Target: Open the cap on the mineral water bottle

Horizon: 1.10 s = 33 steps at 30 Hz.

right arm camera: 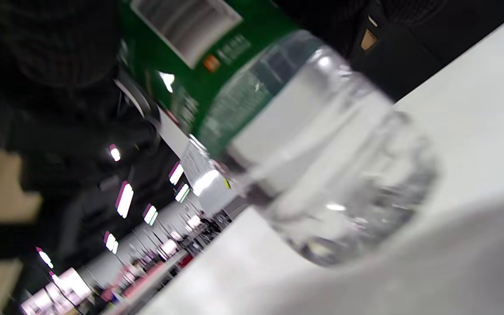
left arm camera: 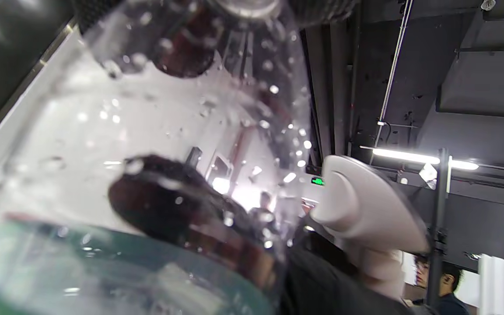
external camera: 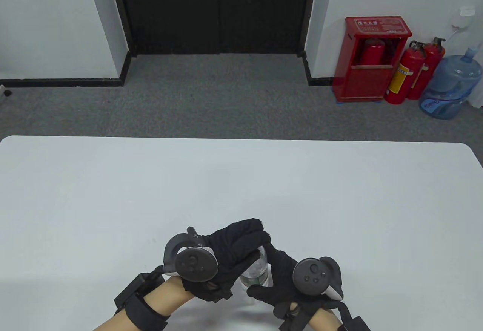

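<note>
A clear mineral water bottle (external camera: pixel 256 272) with a green label stands near the front edge of the white table (external camera: pixel 241 180). My left hand (external camera: pixel 241 238) reaches over its top and covers the cap, which is hidden under the gloved fingers. My right hand (external camera: pixel 277 274) grips the bottle's body from the right. In the left wrist view the bottle's shoulder (left arm camera: pixel 155 144) fills the frame, wet with droplets. In the right wrist view the green label (right arm camera: pixel 208 74) and the clear base (right arm camera: pixel 344 192) show, the base resting on the table.
The table's far edge (external camera: pixel 241 139) runs across the middle of the table view. Beyond it are grey carpet, a red extinguisher cabinet (external camera: pixel 371 59), two extinguishers (external camera: pixel 409 72) and a blue water jug (external camera: pixel 449 86).
</note>
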Each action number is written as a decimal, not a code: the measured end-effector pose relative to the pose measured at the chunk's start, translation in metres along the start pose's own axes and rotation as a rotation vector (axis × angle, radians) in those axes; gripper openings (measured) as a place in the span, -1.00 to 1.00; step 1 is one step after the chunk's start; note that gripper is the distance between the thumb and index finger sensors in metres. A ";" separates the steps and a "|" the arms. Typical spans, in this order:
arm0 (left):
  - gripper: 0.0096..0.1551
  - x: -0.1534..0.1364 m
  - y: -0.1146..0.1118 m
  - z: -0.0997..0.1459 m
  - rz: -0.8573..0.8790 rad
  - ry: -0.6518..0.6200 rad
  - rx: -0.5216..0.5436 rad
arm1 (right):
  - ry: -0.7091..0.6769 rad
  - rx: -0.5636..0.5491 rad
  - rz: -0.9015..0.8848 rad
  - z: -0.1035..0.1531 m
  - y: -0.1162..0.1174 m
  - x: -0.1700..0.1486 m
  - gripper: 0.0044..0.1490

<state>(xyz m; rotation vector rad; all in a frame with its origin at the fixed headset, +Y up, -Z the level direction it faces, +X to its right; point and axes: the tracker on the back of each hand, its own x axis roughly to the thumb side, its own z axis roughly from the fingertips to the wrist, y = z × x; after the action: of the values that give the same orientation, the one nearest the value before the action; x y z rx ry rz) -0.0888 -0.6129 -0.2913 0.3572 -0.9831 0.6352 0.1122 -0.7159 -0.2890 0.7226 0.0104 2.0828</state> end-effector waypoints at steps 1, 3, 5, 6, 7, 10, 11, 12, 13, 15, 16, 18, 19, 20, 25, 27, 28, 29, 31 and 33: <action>-0.44 0.002 -0.002 0.001 0.002 -0.010 0.003 | -0.001 -0.009 -0.035 -0.001 0.000 0.000 0.35; -0.45 0.005 -0.004 0.003 -0.009 -0.019 0.014 | -0.002 0.019 -0.027 -0.002 0.003 0.001 0.38; -0.45 0.006 -0.005 0.004 -0.010 -0.027 0.017 | -0.043 0.007 0.015 -0.003 0.003 0.002 0.35; -0.45 0.007 -0.006 0.005 0.001 -0.021 0.010 | -0.050 0.009 -0.002 -0.003 0.004 0.002 0.33; -0.45 0.006 -0.006 0.006 0.010 -0.017 0.002 | -0.049 0.008 -0.032 -0.003 0.004 0.003 0.32; -0.44 0.006 -0.003 0.007 0.057 -0.005 -0.002 | -0.067 0.015 -0.046 -0.002 0.006 0.006 0.28; -0.44 0.006 -0.003 0.008 0.063 -0.005 -0.006 | -0.065 0.019 -0.046 -0.002 0.007 0.006 0.29; -0.44 0.007 -0.002 0.008 0.062 -0.015 -0.022 | -0.063 0.024 -0.047 -0.001 0.007 0.007 0.29; -0.43 0.009 -0.002 0.007 0.044 -0.029 -0.051 | -0.065 0.016 -0.059 -0.001 0.008 0.007 0.27; -0.40 0.010 0.001 0.005 0.022 -0.044 -0.126 | -0.061 0.025 -0.052 0.000 0.008 0.007 0.26; -0.38 0.012 0.004 0.004 0.023 -0.069 -0.153 | -0.071 0.025 -0.034 0.000 0.008 0.007 0.28; -0.32 0.013 0.014 0.002 -0.021 -0.092 -0.172 | -0.068 0.037 -0.038 0.000 0.009 0.007 0.29; -0.31 0.014 0.019 -0.002 -0.067 -0.097 -0.199 | -0.067 0.036 -0.037 0.000 0.010 0.007 0.29; -0.31 0.017 0.023 -0.005 -0.129 -0.122 -0.237 | -0.068 0.037 -0.036 0.000 0.010 0.007 0.30; -0.28 0.034 0.037 -0.025 -0.534 -0.293 -0.340 | -0.105 0.050 -0.060 0.001 0.011 0.013 0.35; -0.26 0.039 0.037 -0.031 -0.525 -0.313 -0.359 | -0.119 0.051 -0.109 0.002 0.011 0.015 0.33; -0.26 0.041 0.037 -0.032 -0.527 -0.318 -0.351 | -0.120 0.048 -0.120 0.002 0.011 0.017 0.33; -0.26 0.045 0.036 -0.033 -0.551 -0.333 -0.324 | -0.124 0.042 -0.133 0.002 0.010 0.018 0.33; -0.22 0.051 0.033 -0.032 -0.633 -0.391 -0.268 | -0.145 0.035 -0.153 0.003 0.010 0.023 0.32; -0.20 0.058 0.030 -0.032 -0.671 -0.407 -0.211 | -0.159 0.037 -0.127 0.004 0.010 0.026 0.31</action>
<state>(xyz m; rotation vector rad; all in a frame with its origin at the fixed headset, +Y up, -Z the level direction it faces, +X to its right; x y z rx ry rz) -0.0638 -0.5528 -0.2581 0.6052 -1.2160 -0.1602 0.0955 -0.7027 -0.2699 0.8855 0.0055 1.9045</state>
